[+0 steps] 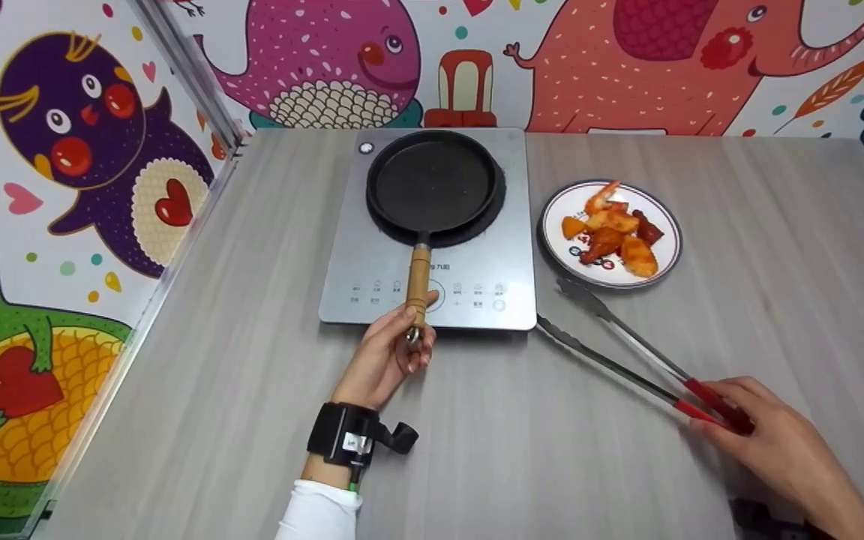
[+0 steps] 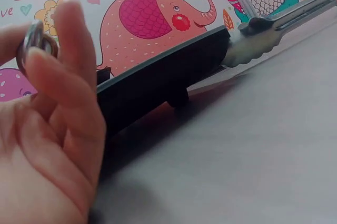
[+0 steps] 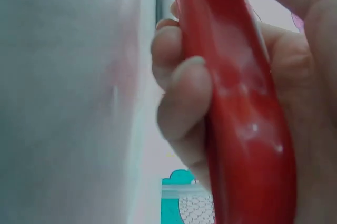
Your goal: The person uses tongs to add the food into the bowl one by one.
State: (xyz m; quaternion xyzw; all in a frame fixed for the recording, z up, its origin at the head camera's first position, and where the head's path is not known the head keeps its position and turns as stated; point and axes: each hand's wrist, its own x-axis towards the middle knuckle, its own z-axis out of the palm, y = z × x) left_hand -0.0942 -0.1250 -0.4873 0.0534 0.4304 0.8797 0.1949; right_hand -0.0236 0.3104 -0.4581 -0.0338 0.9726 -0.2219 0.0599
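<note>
A black frying pan (image 1: 432,184) with a wooden handle (image 1: 418,281) sits on a silver induction cooktop (image 1: 349,247). My left hand (image 1: 387,356) holds the end of that handle, thumb on top. In the left wrist view the metal hanging ring (image 2: 37,42) shows between the fingers. My right hand (image 1: 784,442) grips metal tongs (image 1: 649,345) by their red handles (image 3: 242,103). The tongs' tips are spread apart, one near the cooktop's front right corner, the other by the plate. Pieces of cooked food (image 1: 608,221) lie on the white plate (image 1: 559,206).
Everything stands on a grey wood-grain table (image 1: 237,315). Cartoon-printed panels (image 1: 334,60) rise behind it and along the left side. A metal frame strip (image 1: 139,330) runs down the table's left edge.
</note>
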